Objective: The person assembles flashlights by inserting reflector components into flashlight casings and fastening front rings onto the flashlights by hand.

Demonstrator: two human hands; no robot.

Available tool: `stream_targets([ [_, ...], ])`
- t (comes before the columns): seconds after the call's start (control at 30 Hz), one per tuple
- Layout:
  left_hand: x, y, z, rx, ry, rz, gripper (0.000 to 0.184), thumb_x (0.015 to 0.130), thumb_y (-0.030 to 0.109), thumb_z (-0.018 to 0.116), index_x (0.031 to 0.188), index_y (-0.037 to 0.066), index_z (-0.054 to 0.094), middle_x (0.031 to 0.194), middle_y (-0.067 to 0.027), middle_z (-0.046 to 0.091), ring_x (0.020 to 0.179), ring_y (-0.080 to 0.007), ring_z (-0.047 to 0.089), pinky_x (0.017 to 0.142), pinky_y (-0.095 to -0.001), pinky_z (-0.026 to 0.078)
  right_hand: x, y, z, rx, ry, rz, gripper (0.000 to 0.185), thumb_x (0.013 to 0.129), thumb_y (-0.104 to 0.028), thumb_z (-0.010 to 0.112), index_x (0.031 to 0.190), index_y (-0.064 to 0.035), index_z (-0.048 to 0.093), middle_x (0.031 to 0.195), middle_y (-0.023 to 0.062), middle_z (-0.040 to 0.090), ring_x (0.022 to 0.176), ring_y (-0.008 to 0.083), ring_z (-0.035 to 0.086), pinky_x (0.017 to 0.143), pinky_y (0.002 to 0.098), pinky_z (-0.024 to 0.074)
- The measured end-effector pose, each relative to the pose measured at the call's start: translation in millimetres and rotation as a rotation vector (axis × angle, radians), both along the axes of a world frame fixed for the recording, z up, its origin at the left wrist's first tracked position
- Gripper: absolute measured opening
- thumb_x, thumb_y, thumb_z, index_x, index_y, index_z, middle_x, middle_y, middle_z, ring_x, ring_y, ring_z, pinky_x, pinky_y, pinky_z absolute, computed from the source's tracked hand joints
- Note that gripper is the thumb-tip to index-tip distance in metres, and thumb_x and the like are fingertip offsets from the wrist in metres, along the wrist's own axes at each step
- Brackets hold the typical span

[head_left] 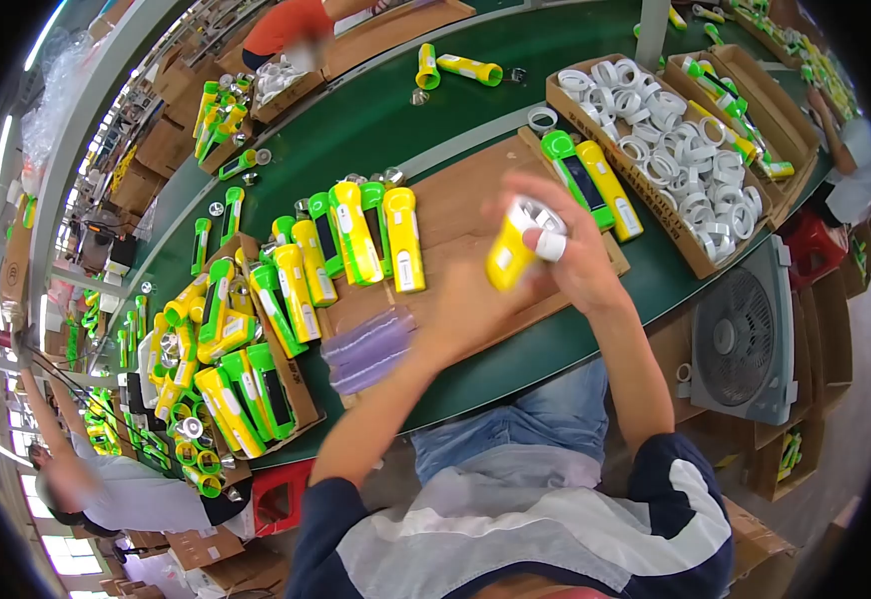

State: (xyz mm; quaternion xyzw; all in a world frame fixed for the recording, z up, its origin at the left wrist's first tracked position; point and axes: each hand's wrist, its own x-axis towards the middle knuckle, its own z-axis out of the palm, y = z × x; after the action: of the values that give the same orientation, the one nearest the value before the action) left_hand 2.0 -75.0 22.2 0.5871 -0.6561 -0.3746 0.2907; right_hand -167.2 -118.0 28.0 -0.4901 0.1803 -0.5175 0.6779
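Observation:
A yellow flashlight [507, 262] is held up over the brown board, with its white-rimmed, shiny head end toward my right hand. My left hand [470, 304], smeared by motion, is closed round its lower body. At the head end, the fingers of my right hand [583, 255] curl round a white ring [551, 246]; whether the ring touches the flashlight I cannot tell. Left of my hands, several green and yellow flashlights [404, 240] lie side by side on the board. Two more, one green [577, 180] and one yellow [610, 192], lie beyond my right hand.
A carton of white rings [655, 130] stands at the right, and a carton of flashlights [300, 384] at the left. Purple plastic strips [367, 349] lie on the board [455, 215]. A box fan [743, 329] is beside the green bench [375, 120]. Other people work nearby.

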Motion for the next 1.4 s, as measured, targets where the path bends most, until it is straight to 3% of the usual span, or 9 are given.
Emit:
stream_targets([
  [0.07,17.4,-54.8,2.0,-0.149,0.033,0.16,0.06,0.08,0.05,0.08,0.117,0.004,0.068,0.081,-0.0138,0.072,0.075,-0.0272,0.072,0.068,-0.0416,0.054,-16.3,-6.9,-14.0,-0.007,-0.209,-0.022,0.11,0.082,-0.047,0.075,0.162,-0.0059,0.013,0.162,0.0203,0.027,0.146,0.0366,0.035,0.12,0.054,0.029],
  [0.13,54.9,-120.7,11.9,-0.375,-0.545,0.105,0.057,0.082,0.054,0.076,0.107,0.003,0.068,0.09,-0.0199,0.073,0.085,-0.0421,0.069,0.076,-0.0479,0.054,-36.1,1.8,-18.8,-0.082,-0.218,-0.123,0.098,0.086,-0.047,0.071,0.16,-0.0042,0.022,0.161,0.0202,0.029,0.146,0.0394,0.035,0.121,0.0534,0.0244],
  [0.37,111.1,-318.6,-28.2,-0.439,-0.76,-0.199,0.047,0.092,0.049,0.065,0.119,0.011,0.067,0.133,-0.013,0.054,0.13,-0.0368,0.047,0.097,-0.0542,0.048,-34.7,77.1,-74.7,-0.397,0.694,-0.824,0.028,0.079,0.002,0.066,0.107,-0.0009,0.065,0.117,0.0198,0.063,0.109,0.0377,0.061,0.095,0.0427,0.0491],
  [0.43,114.0,-371.5,-49.9,-0.516,-0.639,-0.04,0.043,0.093,0.044,0.066,0.123,0.013,0.064,0.14,-0.0106,0.049,0.132,-0.0376,0.043,0.099,-0.0584,0.046,-28.8,81.0,-94.0,-0.388,0.724,-0.981,0.023,0.079,0.003,0.064,0.102,0.0006,0.064,0.11,0.0198,0.063,0.099,0.0361,0.062,0.086,0.0409,0.0512],
  [0.6,82.4,-437.6,-35.4,-0.149,-0.991,0.059,0.088,0.081,0.035,0.075,0.156,0.041,0.03,0.166,-0.0046,0.022,0.146,-0.0533,0.027,0.113,-0.06,0.04,-24.0,73.1,-93.3,-0.259,0.767,-1.166,0.02,0.078,0.011,0.059,0.095,0.0019,0.062,0.103,0.0192,0.062,0.09,0.0323,0.062,0.077,0.0363,0.0522],
  [0.8,82.4,-534.2,-63.5,-0.269,-0.938,-0.142,0.08,0.08,0.04,0.075,0.151,0.037,0.039,0.155,-0.0084,0.039,0.136,-0.0359,0.049,0.113,-0.0542,0.04,-25.2,68.3,-90.0,-0.211,0.786,-1.138,0.019,0.077,0.014,0.056,0.092,0.0024,0.06,0.098,0.0182,0.063,0.082,0.0291,0.062,0.071,0.0339,0.0526],
  [1.1,105.0,-449.6,-9.9,-0.555,-0.686,0.043,0.063,0.079,0.034,0.081,0.135,0.026,0.054,0.13,-0.013,0.059,0.118,-0.0343,0.061,0.096,-0.0468,0.052,-25.4,69.6,-97.7,-0.17,0.67,-1.139,0.019,0.076,0.012,0.054,0.092,0.0041,0.06,0.095,0.0198,0.063,0.078,0.0312,0.061,0.069,0.0354,0.0515],
  [1.2,124.2,-374.7,43.6,-0.615,-0.36,-0.026,0.062,0.081,0.034,0.078,0.135,0.011,0.058,0.119,-0.017,0.069,0.11,-0.0297,0.066,0.092,-0.041,0.051,-25.0,65.6,-104.1,-0.232,0.655,-1.135,0.022,0.079,0.011,0.047,0.095,0.0031,0.06,0.099,0.0162,0.061,0.075,0.021,0.06,0.065,0.0294,0.0524],
  [1.4,97.0,-141.4,110.5,-0.216,-0.111,0.04,0.046,0.086,0.034,0.079,0.122,0.008,0.068,0.111,-0.0086,0.072,0.1,-0.0192,0.066,0.091,-0.0338,0.051,-20.5,73.3,-72.1,-0.18,0.74,-0.904,0.017,0.081,-0.002,0.06,0.097,-0.0006,0.064,0.103,0.0149,0.063,0.094,0.0281,0.057,0.082,0.0379,0.0463],
])
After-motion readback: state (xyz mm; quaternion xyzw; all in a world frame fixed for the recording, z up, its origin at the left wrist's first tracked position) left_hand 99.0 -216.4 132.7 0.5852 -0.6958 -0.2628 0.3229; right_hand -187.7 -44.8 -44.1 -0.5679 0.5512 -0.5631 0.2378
